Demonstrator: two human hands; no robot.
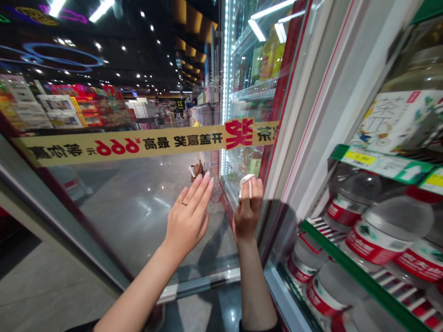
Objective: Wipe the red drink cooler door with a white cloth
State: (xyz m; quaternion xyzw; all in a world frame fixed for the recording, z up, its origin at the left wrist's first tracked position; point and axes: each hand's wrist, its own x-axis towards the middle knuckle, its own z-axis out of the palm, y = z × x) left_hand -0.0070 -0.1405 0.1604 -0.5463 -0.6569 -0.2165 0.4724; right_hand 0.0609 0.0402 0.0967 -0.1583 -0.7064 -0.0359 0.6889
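Note:
A glass cooler door (138, 198) stands swung out in front of me, seen from its inner side. My left hand (188, 214) is held flat with fingers stretched out and a ring on one finger; it is at or close to the glass, and contact cannot be made out. To its right, my right hand (248, 210) has its fingers closed over a white cloth (246, 180), near the door's right edge. A yellow strip (145, 144) with mirrored lettering runs across the glass above both hands.
Close on the right, cooler shelves (367, 276) hold large red-labelled water bottles (380, 235) and a big tea bottle (398, 115). A white door frame (304, 106) stands between. Beyond the glass are a lit drinks cooler (254, 92) and stacked boxes (62, 110).

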